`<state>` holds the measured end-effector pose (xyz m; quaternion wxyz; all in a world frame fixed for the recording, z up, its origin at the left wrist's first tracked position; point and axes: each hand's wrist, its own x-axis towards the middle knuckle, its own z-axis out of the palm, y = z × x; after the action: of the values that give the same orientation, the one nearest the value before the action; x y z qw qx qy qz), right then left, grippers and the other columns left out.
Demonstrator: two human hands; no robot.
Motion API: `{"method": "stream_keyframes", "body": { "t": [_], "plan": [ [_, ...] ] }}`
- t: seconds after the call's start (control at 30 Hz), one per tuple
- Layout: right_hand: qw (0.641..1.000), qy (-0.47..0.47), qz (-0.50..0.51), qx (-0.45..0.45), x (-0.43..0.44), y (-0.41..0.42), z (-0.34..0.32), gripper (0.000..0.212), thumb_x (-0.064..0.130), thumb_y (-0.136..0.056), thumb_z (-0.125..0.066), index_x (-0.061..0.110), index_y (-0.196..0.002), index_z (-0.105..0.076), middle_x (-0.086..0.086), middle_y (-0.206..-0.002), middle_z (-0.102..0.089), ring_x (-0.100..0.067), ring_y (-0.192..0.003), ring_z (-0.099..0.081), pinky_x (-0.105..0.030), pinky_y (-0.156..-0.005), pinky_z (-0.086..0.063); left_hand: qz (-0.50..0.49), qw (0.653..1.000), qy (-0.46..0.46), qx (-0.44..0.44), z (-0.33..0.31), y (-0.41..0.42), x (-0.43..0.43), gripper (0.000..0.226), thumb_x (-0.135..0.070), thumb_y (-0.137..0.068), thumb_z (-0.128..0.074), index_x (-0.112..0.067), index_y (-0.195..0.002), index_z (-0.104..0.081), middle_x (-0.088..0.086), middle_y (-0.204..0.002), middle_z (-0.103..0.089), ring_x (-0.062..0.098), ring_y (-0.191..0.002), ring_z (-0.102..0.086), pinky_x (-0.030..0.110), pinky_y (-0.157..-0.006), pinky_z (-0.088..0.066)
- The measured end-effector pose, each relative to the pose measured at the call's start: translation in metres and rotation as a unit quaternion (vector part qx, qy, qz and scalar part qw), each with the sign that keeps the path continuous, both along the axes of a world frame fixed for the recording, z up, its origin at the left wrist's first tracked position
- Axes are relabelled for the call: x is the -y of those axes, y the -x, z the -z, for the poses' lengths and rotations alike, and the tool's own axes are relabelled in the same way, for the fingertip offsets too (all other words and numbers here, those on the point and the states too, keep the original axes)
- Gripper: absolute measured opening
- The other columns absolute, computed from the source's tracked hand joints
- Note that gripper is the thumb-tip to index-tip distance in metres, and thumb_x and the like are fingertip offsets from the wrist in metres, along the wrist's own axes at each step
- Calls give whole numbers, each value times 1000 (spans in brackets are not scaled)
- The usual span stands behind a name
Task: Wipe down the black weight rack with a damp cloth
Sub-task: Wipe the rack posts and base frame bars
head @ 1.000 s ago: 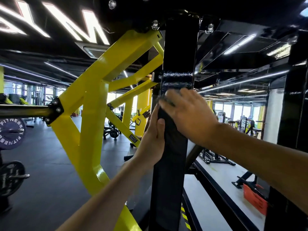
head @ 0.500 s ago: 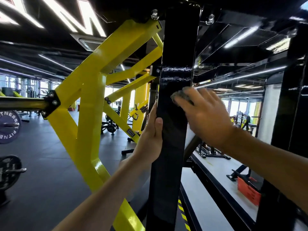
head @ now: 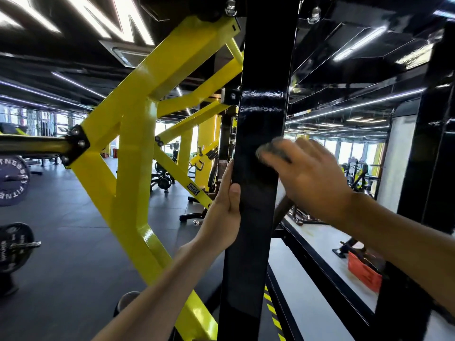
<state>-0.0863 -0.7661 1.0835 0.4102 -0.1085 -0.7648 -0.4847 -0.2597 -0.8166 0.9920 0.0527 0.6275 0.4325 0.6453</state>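
Nearest, left hand (head: 225,210) wrapped around the left edge of the black upright post (head: 256,193) of the rack, thumb on its front face, fingers (head: 227,178) closed on that edge. Just above and to the right, blurred right hand (head: 310,173) pressing a dark grey cloth (head: 273,150) flat against the post's front face, fingers curled over it; streaks of wet shine higher on the post. Behind, yellow frame (head: 133,148) to the left, weight plates (head: 13,180) at far left, orange crate (head: 364,271) low on the right.
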Motion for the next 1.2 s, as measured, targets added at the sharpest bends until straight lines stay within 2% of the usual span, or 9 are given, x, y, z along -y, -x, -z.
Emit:
{"method": "stream_keyframes", "body": {
  "t": [0.17, 0.3, 0.43, 0.57, 0.7, 0.83, 1.03, 1.1, 1.2],
  "plan": [
    [993, -26, 2, 115, 12, 18, 13, 39, 4, -91, -41, 5, -122, -63, -15, -114, -60, -32, -86, -60, -45, -74, -54, -4, 1000, -15, 2, 1, -4, 1, 49, -17, -109, -24, -15, -157, -17, -30, -135, -35, -33, -116, -35, -5, -91, -30],
    [996, 41, 13, -76, 16, 30, 1, 43, 1, -83, -59, 7, -125, -62, -14, -112, -59, -32, -89, -59, -44, -75, -53, -7, 1000, -19, 9, 4, -4, 1, 49, -21, -109, -23, -18, -157, -16, -22, -148, -34, -25, -130, -30, -1, -100, -27],
    [997, 9, 6, 83, 23, 40, 25, 41, 7, -87, -39, 7, -119, -66, -12, -117, -61, -31, -89, -61, -44, -74, -52, 0, 1000, -4, 12, 6, -9, 4, 37, -18, -109, -22, -44, -136, -21, -35, -120, -38, -38, -101, -38, -7, -82, -31],
    [998, 32, 14, -45, 18, 30, 14, 46, 6, -87, -36, 10, -122, -65, -12, -114, -60, -31, -86, -59, -42, -74, -47, 0, 1000, 1, 8, 9, -3, 3, 49, -25, -108, -23, -27, -156, -15, -22, -148, -35, -26, -127, -33, -1, -98, -28],
    [997, 11, 18, 69, 22, 23, 37, 42, 7, -90, -35, 7, -119, -65, -14, -109, -62, -32, -82, -60, -43, -72, -51, -3, 1000, 8, 6, 11, -1, 1, 59, -38, -103, -24, -22, -159, -13, -24, -146, -34, -30, -124, -30, -3, -97, -27],
    [997, 55, 42, -16, 15, 14, 32, 49, 2, -84, -55, 9, -133, -55, -15, -117, -57, -35, -93, -58, -45, -79, -49, 18, 1000, 8, 12, 22, -1, 1, 53, -29, -108, -24, -22, -159, -12, -10, -156, -35, -10, -138, -34, 10, -107, -33],
    [997, 29, 33, 58, 12, 6, 43, 38, -2, -88, -50, 6, -125, -59, -15, -112, -57, -32, -87, -58, -44, -76, -50, 6, 1000, 18, -2, 35, 1, 2, 54, -36, -107, -23, -27, -159, -13, -3, -155, -41, 6, -140, -41, 25, -111, -39],
    [998, 59, 30, -20, 10, 6, 45, 37, -3, -87, -57, 4, -123, -60, -16, -110, -58, -33, -85, -57, -44, -76, -50, 6, 1000, 24, 3, 34, -1, 4, 55, -34, -107, -24, -24, -159, -13, -6, -155, -39, 2, -140, -39, 21, -110, -37],
    [997, 19, 31, 73, 13, 7, 71, 32, 0, -93, -46, 3, -120, -62, -14, -107, -58, -31, -81, -59, -41, -73, -49, -22, 999, 40, -4, 32, -6, 11, 52, -24, -108, -25, -22, -158, -13, -27, -144, -38, -24, -123, -39, 2, -95, -34]
  ]
}}
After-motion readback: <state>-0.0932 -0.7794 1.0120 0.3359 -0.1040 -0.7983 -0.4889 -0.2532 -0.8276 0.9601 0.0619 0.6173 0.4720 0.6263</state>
